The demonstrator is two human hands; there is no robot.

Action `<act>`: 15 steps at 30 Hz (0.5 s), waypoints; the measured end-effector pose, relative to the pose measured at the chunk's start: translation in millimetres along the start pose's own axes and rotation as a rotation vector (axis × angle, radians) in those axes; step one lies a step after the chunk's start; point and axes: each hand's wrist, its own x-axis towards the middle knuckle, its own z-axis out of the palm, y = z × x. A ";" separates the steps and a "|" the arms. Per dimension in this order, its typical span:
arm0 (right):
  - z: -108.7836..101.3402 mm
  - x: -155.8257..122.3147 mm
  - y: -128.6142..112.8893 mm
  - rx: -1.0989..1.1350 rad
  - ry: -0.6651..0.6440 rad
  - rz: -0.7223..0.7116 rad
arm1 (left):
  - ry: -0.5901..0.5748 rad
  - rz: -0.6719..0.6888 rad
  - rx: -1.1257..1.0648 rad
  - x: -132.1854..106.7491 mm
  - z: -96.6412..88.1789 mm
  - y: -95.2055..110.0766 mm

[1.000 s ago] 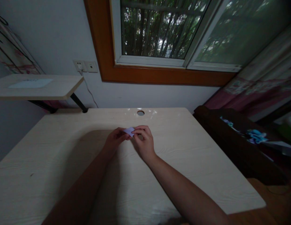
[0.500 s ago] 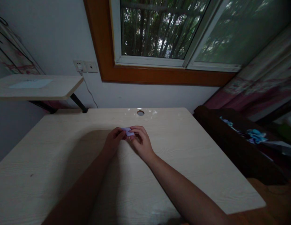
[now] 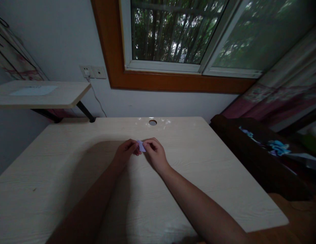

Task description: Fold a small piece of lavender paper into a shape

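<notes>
A small folded piece of pale purple paper (image 3: 141, 145) is held just above the light wooden table (image 3: 214, 176), near its middle. My left hand (image 3: 125, 154) pinches the paper's left side with closed fingers. From the right, my right hand (image 3: 154, 155) pinches its other side, thumb and fingers pressed together. Both hands touch each other over the paper, and most of it is hidden behind the fingers.
A round cable hole (image 3: 152, 122) sits at the table's far edge. A small side table (image 3: 43, 95) stands at the left by a wall socket (image 3: 93, 72). A dark wooden piece of furniture (image 3: 259, 156) with coloured items on it lies to the right, below the window (image 3: 178, 34).
The paper has been turned and folded smaller between the fingers. Both hands have drawn slightly closer together and a little nearer to me.
</notes>
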 end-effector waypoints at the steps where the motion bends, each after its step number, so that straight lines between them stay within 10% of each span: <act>1: -0.3 0.2 0.9 0.010 -0.001 0.005 | 0.008 0.002 -0.019 -0.1 0.4 0.6; 15: -3.8 0.5 -3.6 0.065 -0.063 0.019 | 0.051 0.022 -0.015 1.0 -0.6 3.1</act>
